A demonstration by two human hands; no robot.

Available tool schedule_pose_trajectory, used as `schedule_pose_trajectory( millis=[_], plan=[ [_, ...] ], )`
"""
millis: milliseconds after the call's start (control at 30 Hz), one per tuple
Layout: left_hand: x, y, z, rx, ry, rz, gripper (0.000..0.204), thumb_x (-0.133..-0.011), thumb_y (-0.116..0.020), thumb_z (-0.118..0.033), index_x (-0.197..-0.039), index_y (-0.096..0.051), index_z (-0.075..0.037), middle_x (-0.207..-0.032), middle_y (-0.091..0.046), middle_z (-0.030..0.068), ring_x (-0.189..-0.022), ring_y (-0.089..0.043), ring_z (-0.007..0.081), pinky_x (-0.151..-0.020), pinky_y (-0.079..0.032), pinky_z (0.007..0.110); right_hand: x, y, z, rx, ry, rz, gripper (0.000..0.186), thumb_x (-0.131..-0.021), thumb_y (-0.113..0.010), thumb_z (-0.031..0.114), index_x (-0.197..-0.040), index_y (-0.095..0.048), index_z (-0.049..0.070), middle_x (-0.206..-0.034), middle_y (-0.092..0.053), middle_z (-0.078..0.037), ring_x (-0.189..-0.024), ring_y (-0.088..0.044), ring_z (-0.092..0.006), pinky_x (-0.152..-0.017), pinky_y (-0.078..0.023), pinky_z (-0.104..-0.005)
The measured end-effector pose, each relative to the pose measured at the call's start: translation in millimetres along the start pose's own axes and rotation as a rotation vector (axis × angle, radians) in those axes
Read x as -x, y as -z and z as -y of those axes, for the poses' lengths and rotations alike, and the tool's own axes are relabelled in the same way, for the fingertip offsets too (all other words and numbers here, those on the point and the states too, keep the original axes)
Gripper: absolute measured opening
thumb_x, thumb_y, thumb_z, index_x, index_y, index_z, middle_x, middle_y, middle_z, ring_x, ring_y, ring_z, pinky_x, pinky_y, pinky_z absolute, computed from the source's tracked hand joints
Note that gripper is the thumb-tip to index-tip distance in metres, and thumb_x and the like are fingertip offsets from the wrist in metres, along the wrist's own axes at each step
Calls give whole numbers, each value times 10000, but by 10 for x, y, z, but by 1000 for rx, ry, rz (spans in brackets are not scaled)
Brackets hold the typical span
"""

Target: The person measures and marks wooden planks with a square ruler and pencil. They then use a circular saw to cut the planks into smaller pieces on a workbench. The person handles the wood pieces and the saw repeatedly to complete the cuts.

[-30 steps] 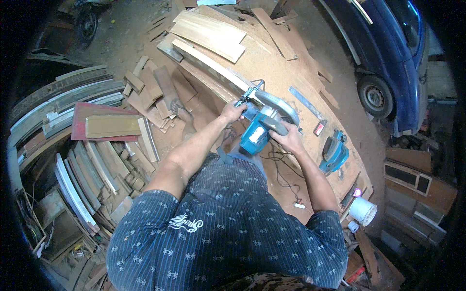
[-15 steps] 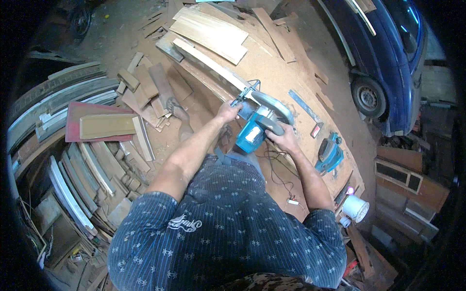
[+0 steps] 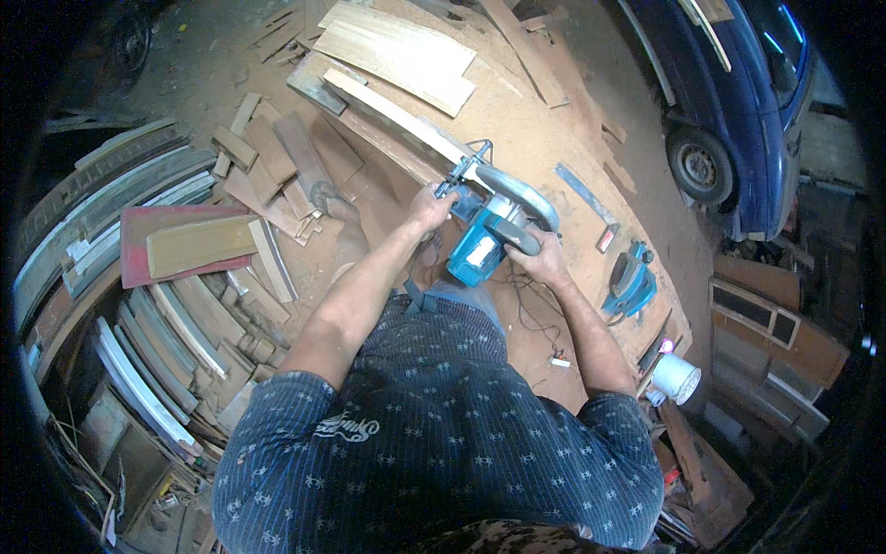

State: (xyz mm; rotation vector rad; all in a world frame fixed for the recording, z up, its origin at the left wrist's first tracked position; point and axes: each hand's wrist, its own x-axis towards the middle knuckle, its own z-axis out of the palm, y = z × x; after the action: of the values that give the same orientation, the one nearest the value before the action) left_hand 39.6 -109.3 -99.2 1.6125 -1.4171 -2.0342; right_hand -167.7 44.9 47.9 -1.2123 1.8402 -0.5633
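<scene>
A teal circular saw (image 3: 475, 249) with a grey blade guard rests at the near edge of a wooden worktable (image 3: 526, 138). My right hand (image 3: 543, 263) wraps round its dark rear handle. At the saw's front left, my left hand (image 3: 430, 207) is closed on the edge of its base. A long narrow board (image 3: 397, 115) runs from the saw's front toward the far left, along the table edge. The blade itself is hidden by the guard and body. A power cord (image 3: 531, 319) hangs below my right forearm.
On the table lie a pale wide panel (image 3: 397, 55), a metal square (image 3: 588, 198) and a teal power planer (image 3: 632, 286). A white bucket (image 3: 678, 379) stands at right. Stacked boards (image 3: 148, 342) and a red panel (image 3: 137, 245) fill the left. A blue car (image 3: 738, 102) stands far right.
The view has shifted slightly. Both hands keep their hold on the saw; whether it has advanced along the board I cannot tell.
</scene>
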Motion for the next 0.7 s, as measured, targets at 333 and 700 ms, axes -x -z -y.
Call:
schedule_pose_trajectory(
  millis=[333, 700],
  plan=[
    [47, 299, -221, 31, 8, -19, 318, -902, -714, -263, -1062, -679, 10, -829, -687, 56, -630, -620, 125, -615, -509, 301, -201, -179, 180, -24, 34, -49, 337, -765, -778, 253, -1011, -742, 27, -885, -741, -177, -844, -727, -280, -793, -551, -389],
    [-76, 687, -299, -13, 27, -32, 317, -903, -731, -260, -1035, -637, 14, -796, -665, 54, -600, -602, 118, -582, -497, 291, -472, -376, 409, -24, 53, -33, 351, -752, -789, 277, -1012, -745, 45, -909, -734, -185, -854, -723, -335, -780, -551, -414]
  ],
)
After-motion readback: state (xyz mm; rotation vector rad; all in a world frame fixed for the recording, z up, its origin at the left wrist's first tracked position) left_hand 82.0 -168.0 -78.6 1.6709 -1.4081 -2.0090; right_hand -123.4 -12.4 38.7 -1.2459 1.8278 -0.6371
